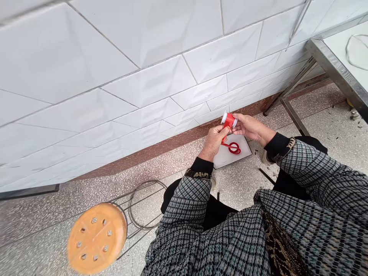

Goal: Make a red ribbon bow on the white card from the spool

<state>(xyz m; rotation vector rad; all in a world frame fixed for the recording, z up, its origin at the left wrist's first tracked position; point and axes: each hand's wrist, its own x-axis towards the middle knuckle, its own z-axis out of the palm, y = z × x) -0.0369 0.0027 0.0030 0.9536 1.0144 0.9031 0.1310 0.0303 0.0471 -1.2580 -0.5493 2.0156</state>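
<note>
A spool of red ribbon (229, 120) with white end rims is held between my two hands above the floor. My left hand (215, 138) is closed on its near side, with the thumb pressed against the red ribbon. The fingers of my right hand (248, 125) are bent around the white rim at the other end. Just below, red loops (234, 148) appear over a white board (221, 158). Whether they are curled ribbon or the handles of a tool, I cannot make out. A red strip runs from them up toward my left hand.
White tiles (161, 84) cover the wall ahead. A round orange stool seat (96, 237) with holes stands at lower left, beside a wire rack (143, 214). A metal-framed table (339, 65) is at right. Small dark scraps lie on the speckled floor (330, 126).
</note>
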